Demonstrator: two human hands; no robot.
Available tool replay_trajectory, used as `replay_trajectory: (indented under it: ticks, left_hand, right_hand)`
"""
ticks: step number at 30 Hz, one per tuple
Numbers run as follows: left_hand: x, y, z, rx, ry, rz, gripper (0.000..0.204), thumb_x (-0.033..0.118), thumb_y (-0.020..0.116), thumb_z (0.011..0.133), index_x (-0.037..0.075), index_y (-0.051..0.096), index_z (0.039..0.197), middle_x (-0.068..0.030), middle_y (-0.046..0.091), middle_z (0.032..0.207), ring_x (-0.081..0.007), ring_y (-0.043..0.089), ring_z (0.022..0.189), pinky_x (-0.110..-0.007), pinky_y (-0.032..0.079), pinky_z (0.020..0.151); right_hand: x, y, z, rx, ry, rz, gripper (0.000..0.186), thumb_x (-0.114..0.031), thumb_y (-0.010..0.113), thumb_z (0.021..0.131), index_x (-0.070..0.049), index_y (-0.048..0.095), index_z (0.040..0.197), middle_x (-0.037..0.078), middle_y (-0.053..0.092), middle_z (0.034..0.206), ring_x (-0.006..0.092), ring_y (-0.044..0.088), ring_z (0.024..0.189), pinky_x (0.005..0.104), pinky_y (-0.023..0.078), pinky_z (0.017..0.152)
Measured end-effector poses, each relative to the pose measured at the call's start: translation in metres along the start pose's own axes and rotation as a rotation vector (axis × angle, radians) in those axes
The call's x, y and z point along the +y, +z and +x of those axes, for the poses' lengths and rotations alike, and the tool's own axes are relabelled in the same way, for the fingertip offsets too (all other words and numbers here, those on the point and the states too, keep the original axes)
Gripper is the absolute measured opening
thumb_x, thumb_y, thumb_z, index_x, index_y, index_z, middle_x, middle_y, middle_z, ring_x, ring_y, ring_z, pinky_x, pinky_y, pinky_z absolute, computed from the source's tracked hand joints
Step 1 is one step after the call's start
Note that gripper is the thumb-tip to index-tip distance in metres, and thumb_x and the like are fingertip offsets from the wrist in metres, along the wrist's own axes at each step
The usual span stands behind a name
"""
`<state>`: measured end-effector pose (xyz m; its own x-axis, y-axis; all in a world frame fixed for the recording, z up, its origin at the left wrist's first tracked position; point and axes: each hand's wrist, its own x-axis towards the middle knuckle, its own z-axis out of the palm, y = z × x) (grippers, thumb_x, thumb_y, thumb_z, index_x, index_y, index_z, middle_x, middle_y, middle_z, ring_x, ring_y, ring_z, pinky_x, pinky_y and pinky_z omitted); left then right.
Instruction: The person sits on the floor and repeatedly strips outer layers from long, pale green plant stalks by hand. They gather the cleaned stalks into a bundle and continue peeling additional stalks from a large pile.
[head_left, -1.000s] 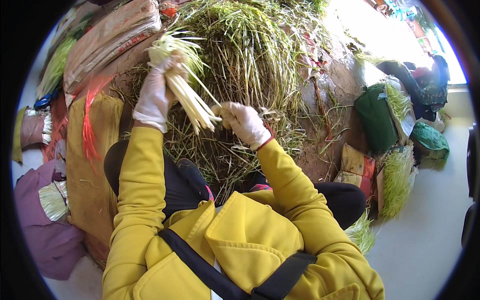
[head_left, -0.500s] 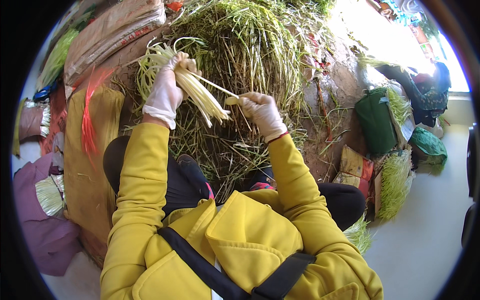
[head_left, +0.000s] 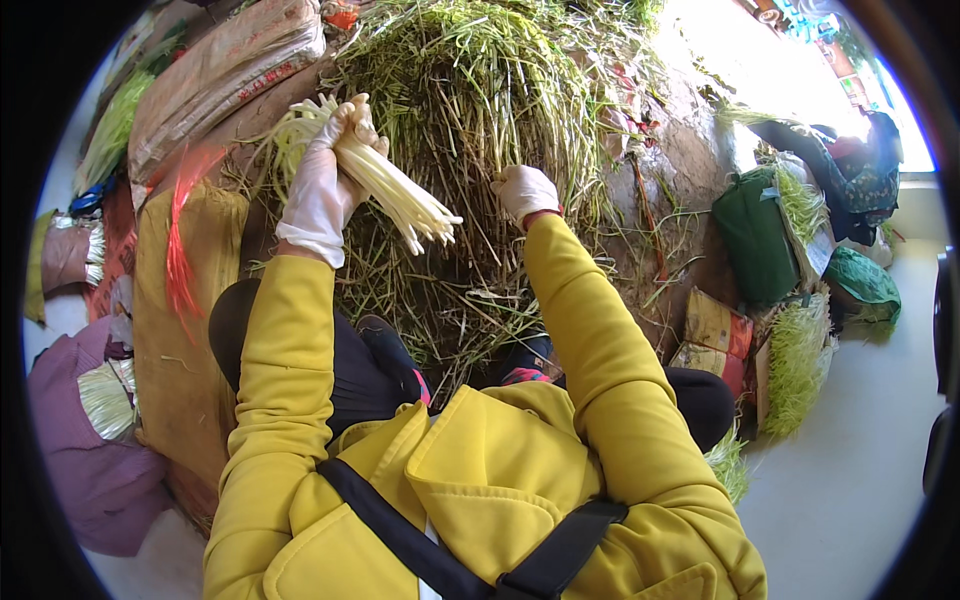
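Observation:
A bunch of long, pale yellow-white vegetable stalks (head_left: 395, 195) is held in my left hand (head_left: 335, 185), which wears a thin whitish glove. Its fingers wrap round the middle of the bunch, and the cut-looking ends point right and toward me. My right hand (head_left: 525, 192), gloved too, is closed at the front of a big heap of green and straw-coloured stems (head_left: 470, 100). The fingertips are pressed together against the stems; whatever they pinch is too small to make out. A gap separates the two hands.
Left of me lie a tan sack (head_left: 190, 330) with red plastic strips (head_left: 182, 240) and a purple cloth (head_left: 95, 470) around pale stalks. To the right stand a dark green bag (head_left: 755, 235) and bundles of yellow-green shoots (head_left: 797, 365). My shoes (head_left: 395, 350) flank loose stems.
Half a second ago my right hand held a thin pale stalk drawn out beside the bunch. It has moved away to the heap and that stalk no longer shows; the left hand keeps the bunch.

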<state>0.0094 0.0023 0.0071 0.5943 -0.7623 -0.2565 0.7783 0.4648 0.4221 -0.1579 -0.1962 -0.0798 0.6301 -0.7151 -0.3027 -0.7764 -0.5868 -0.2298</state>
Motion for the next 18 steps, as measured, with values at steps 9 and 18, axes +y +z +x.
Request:
replay_trajectory:
  ticks: [9,18]
  left_hand:
    - [-0.004,-0.007,0.005,-0.039,-0.097,0.051,0.028,0.018,0.065,0.089,0.006,0.063,0.114,-0.0009,0.067,0.093,-0.0105,0.057,0.066,-0.031,0.048,0.072]
    - [-0.012,-0.006,0.001,0.035,-0.179,0.135,0.026,0.019,0.064,0.09,0.005,0.064,0.112,-0.002,0.068,0.09,-0.0092,0.056,0.061,-0.03,0.051,0.068]
  right_hand:
    - [0.039,-0.076,-0.027,0.938,-0.582,1.076,0.007,-0.01,0.066,0.088,-0.007,0.069,0.094,0.005,0.069,0.081,0.0073,0.059,0.062,0.0197,0.05,0.055]
    - [0.013,-0.053,-0.071,-0.12,-0.404,1.248,0.032,-0.001,0.067,0.084,-0.012,0.068,0.114,-0.001,0.069,0.084,0.0026,0.053,0.059,0.0166,0.042,0.046]
